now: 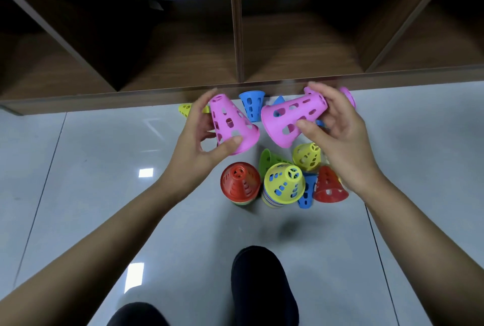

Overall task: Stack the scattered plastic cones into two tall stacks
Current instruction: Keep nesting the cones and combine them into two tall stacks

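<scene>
Light was bright and even, clearly from overhead (two white lamp reflections sat on the glossy floor point(78, 168)). The shelf point(167, 45) cubbies dropped to near black at the back. Shadows on the tiles were soft and faint. The left hand point(193, 142) and right hand point(340, 137) smeared slightly at the fingertips; the left pink cone point(245, 129) and right pink cone point(268, 126) stayed crisp. Wide-angle bending splayed the shelf dividers and stretched the forearms near the corners.

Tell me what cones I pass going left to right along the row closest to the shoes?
Red-topped stack → yellow-topped stack → blue cone → red cone. Higher in the picture, the left hand grips the left pink cone, the right hand the right pink cone.
</scene>
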